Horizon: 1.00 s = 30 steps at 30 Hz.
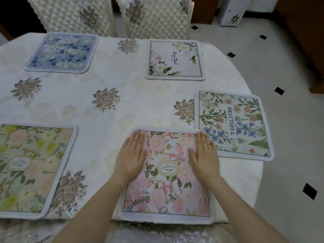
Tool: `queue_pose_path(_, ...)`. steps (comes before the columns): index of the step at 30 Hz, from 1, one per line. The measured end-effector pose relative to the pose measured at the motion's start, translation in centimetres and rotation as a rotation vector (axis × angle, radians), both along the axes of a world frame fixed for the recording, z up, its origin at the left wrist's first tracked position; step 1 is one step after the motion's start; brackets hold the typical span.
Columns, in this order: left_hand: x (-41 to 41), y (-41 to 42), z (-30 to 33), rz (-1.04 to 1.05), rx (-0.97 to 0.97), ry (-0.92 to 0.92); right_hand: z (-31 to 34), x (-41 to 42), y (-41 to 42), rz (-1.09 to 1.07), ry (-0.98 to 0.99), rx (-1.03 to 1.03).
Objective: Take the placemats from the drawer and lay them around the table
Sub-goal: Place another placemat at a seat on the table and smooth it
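Several floral placemats lie around the table [112,81], which wears a cream embroidered cloth. A pink flowered placemat [166,188] lies at the near edge. My left hand [132,155] rests flat on its left side and my right hand [205,153] flat on its right side, fingers together and pointing away. A wildflower placemat [233,123] printed BEAUTIFUL lies to the right, a white-flower placemat [175,58] at the far right, a blue placemat [63,52] at the far left, and a green and yellow placemat [29,169] at the near left.
Two chairs with quilted cream covers, a left chair [73,13] and a right chair [157,16], stand at the far side. The white tiled floor [280,155] with small black diamonds lies to the right. A white box with a flower print [231,13] stands on the floor at the back.
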<state>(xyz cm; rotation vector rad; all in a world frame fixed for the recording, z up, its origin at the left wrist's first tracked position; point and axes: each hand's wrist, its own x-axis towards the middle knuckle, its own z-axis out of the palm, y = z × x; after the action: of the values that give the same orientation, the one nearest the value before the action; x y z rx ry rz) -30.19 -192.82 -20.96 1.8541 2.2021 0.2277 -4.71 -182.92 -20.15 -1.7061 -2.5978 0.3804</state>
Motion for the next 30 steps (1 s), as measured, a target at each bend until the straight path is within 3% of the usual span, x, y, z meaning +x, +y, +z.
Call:
queue_pose_path(6,1.4,-1.0,1.7,-0.036,0.012,0.1,2.3,-0.2,-1.4,-0.071,-0.021,-0.006)
queue_pose_path(10,6.7,-4.0,1.9,-0.269,0.056,0.065,2.2,-2.9,-9.2,0.143,0.068,-0.087)
queue_pose_path(18,5.7,-6.0,0.8,-0.252,-0.015,0.034,0.6,-1.3,-10.4,0.299,0.051,-0.083)
queue_pose_path(30,1.2,-9.0,2.4,-0.187,-0.101,0.07,2.2,4.0,-8.6,0.281,-0.024,-0.133)
